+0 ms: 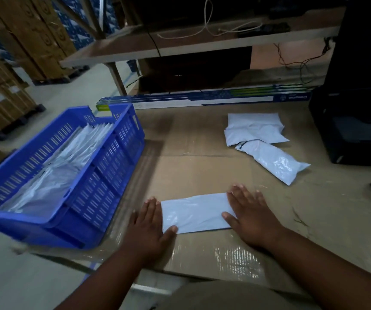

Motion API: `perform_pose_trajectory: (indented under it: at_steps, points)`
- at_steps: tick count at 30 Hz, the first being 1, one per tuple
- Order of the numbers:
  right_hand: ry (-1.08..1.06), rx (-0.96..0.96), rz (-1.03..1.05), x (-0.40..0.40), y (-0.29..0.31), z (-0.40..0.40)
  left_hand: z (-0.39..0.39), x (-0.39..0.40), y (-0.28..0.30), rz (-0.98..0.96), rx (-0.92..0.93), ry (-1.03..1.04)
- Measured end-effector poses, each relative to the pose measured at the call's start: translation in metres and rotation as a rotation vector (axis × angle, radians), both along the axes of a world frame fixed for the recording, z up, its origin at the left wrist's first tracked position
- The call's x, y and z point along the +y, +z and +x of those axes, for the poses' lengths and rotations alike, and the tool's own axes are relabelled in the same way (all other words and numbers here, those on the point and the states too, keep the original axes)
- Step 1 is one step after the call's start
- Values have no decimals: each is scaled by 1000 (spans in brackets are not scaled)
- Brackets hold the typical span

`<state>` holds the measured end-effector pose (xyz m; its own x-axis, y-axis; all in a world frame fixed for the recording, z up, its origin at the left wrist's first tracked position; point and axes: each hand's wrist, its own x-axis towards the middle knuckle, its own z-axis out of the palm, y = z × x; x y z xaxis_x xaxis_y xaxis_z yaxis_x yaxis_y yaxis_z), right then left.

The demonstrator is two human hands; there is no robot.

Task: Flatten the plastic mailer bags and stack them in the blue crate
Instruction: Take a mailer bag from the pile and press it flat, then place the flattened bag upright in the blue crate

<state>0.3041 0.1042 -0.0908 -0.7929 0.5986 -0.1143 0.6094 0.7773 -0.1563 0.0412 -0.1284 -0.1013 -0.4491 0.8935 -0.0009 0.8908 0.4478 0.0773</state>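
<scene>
So there's a pale blue-grey plastic mailer bag (196,212) lying flat on the cardboard-covered table (202,171), right at the near edge. Left hand (149,229) is flat w/ fingers straight, palm down at the bag's left end, thumb on its corner. Right hand (250,217) same deal on the right end, fingers spread, pressing, nothing gripped by either. Blue slotted plastic crate (104,175) sits to the left, tilted a bit, w/ a stack of flattened mailers (54,175) already inside. Far right of the table, well apart from the hands, are more puffy unflattened mailers (262,142) in a loose pile. Long blue and white box (202,99) at the back.
</scene>
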Motion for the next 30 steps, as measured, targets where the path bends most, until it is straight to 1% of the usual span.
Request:
perform_pose_trajectory:
  at_steps: [2,3,5,6,8,10,11,13,14,17,19,21,23,25,27,30]
  points:
    - [5,59,10,-4,9,-10,9,11,6,97,-15,-14]
    - [48,96,21,-10,15,-20,18,19,8,163,-13,-72]
    - [184,136,5,-25,21,-43,42,41,3,267,-14,-263]
    - [236,132,-16,-31,19,-50,54,51,0,271,-31,-336]
    - [268,121,-39,-31,8,-54,62,61,-5,231,-40,-372]
    - [251,138,-48,-18,0,-42,51,60,-3,172,-23,-318]
    - [240,142,-58,-9,-1,-34,43,57,2,126,-38,-259]
    - [240,107,-78,7,4,-24,27,55,19,-7,-125,-127]
    - [254,94,-74,12,9,-24,21,55,28,-53,-135,-90]
    - [300,80,-53,21,30,-38,12,65,58,-113,-102,-19]
    - [326,39,-50,28,43,-54,7,78,73,-203,-109,21]
    - [348,11,-48,32,55,-71,3,87,85,-271,-23,6]
    - [369,-5,-96,37,71,-85,1,92,103,-272,64,-18]
    - [381,-29,-174,41,84,-99,-2,91,122,-249,34,-6]
    - [377,-61,-259,44,93,-111,-5,85,138,-266,-12,31]
    - [448,-92,-296,41,108,-136,-16,62,156,-290,-29,111]
